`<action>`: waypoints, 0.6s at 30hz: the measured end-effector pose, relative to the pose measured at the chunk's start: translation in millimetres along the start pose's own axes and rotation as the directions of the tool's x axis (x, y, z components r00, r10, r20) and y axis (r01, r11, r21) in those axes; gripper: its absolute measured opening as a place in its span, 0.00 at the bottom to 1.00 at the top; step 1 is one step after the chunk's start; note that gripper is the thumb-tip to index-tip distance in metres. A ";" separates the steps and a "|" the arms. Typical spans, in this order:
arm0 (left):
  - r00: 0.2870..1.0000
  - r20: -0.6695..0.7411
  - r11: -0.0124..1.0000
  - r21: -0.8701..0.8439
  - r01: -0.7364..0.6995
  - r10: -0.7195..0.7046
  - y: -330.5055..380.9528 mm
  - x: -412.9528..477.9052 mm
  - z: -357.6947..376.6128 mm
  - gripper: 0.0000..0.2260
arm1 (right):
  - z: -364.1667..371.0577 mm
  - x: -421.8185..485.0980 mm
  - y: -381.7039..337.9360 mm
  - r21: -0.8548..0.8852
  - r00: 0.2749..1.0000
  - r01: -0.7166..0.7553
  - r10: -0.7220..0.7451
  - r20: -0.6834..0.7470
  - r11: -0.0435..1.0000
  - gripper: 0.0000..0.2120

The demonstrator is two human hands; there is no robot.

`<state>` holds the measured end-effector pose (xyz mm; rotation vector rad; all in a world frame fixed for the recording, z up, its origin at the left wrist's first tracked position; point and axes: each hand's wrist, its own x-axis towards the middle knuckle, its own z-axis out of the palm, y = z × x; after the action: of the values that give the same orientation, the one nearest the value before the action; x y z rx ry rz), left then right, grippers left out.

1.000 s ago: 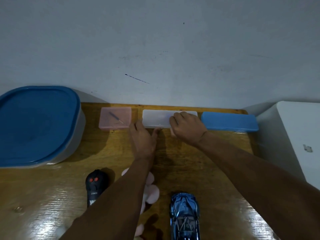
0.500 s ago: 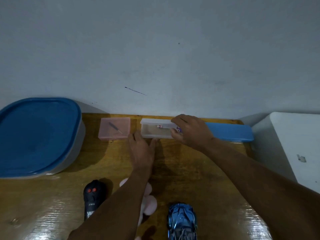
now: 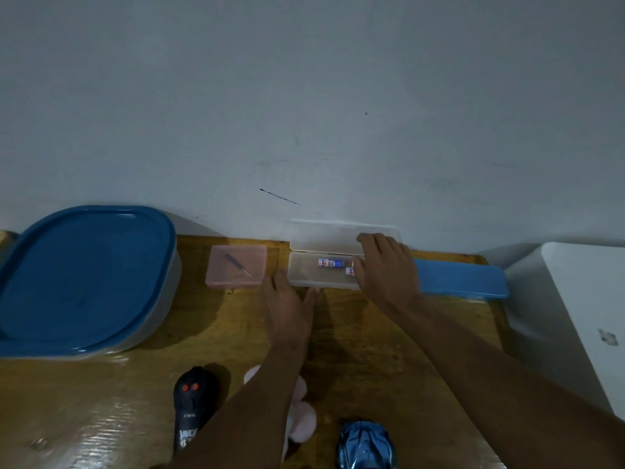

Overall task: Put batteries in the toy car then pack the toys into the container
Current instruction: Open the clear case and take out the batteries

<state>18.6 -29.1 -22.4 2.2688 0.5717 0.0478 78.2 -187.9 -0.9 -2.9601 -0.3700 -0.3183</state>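
The left hand [image 3: 287, 299] lies flat on the desk [image 3: 355, 333], fingertips against the clear case [image 3: 311, 277], likely bracing it. The right hand [image 3: 385, 269] covers its right end by the tipped-back lid [image 3: 321, 236]; I cannot tell whether it grips anything. Two batteries [image 3: 330, 263] lie inside, and the toy car [image 3: 365, 445] sits at the near edge.

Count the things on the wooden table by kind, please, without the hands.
Large grey plastic container with blue lid: 1
Small flat plastic boxes (pink, clear, blue): 3
Small white-and-blue batteries in the clear box: 2 visible
Thin tool in the pink box: 1
Black remote control: 1
Pink plush toy: 1
Shiny blue toy car: 1
Total: 10
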 end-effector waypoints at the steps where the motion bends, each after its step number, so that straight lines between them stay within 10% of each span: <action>1: 1.000 -0.003 1.000 0.001 -0.002 0.002 0.3 -0.2 0.0 0.26 | 1.8 -2.4 -0.3 -0.006 1.000 -0.020 0.020 0.021 1.000 0.14; 18: 0.997 -0.048 0.998 0.025 -0.061 0.062 1.3 -0.1 0.9 0.25 | 8.7 -27.0 -42.3 -0.001 0.951 -0.168 0.163 0.263 0.986 0.20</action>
<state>19.3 -30.5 -22.1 2.3132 0.5298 0.1279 43.5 -152.0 -10.6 -2.9900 -0.1486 0.0984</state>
